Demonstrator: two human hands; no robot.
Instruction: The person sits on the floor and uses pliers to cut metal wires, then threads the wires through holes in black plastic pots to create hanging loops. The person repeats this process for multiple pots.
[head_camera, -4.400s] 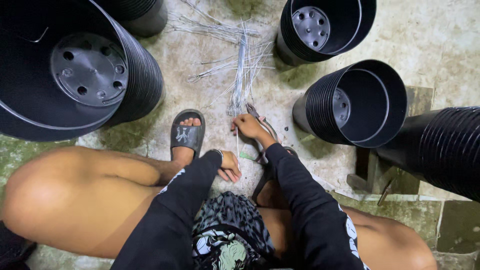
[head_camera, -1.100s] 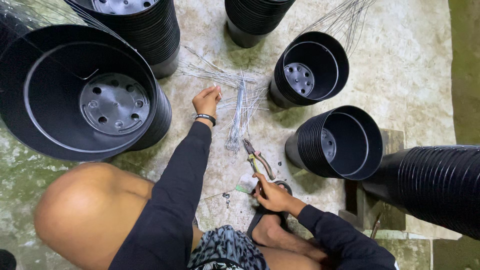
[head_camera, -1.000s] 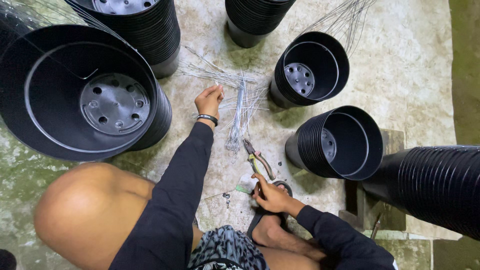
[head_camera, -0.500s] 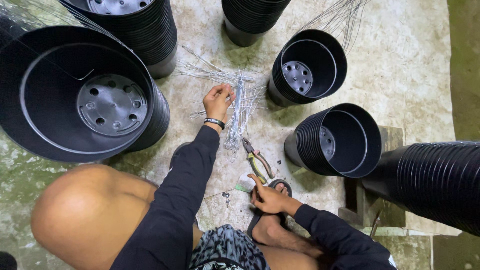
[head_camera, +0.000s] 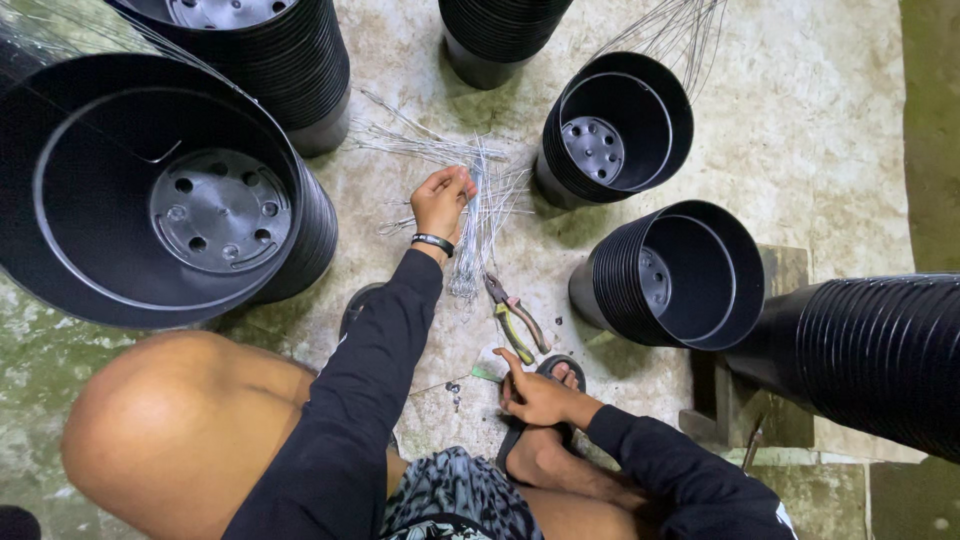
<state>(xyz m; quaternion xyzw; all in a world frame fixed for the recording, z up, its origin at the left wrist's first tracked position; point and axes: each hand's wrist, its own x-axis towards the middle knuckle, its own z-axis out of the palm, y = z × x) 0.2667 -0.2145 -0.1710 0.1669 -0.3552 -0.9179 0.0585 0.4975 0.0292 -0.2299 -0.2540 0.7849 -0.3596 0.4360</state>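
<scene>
My left hand (head_camera: 442, 200) reaches forward over a bundle of thin grey wires (head_camera: 482, 232) lying on the concrete floor, fingertips pinched together on the bundle's upper end. A black band sits on that wrist. My right hand (head_camera: 538, 396) rests low by my sandalled foot (head_camera: 545, 455), fingers spread and holding nothing. Yellow-handled pliers (head_camera: 515, 322) lie on the floor between the two hands, just above the right one. Both arms wear black sleeves.
Stacks of black plastic pots surround me: a very large one (head_camera: 150, 200) at left, one (head_camera: 280, 60) behind it, one (head_camera: 495, 35) at top centre, two (head_camera: 620, 130) (head_camera: 690, 275) at right, and a stack on its side (head_camera: 880, 360). Long wires (head_camera: 670, 25) lie top right.
My left hand has moved right and down from beside the big pot onto the wire bundle and closed its fingers there. My right hand stays by my foot.
</scene>
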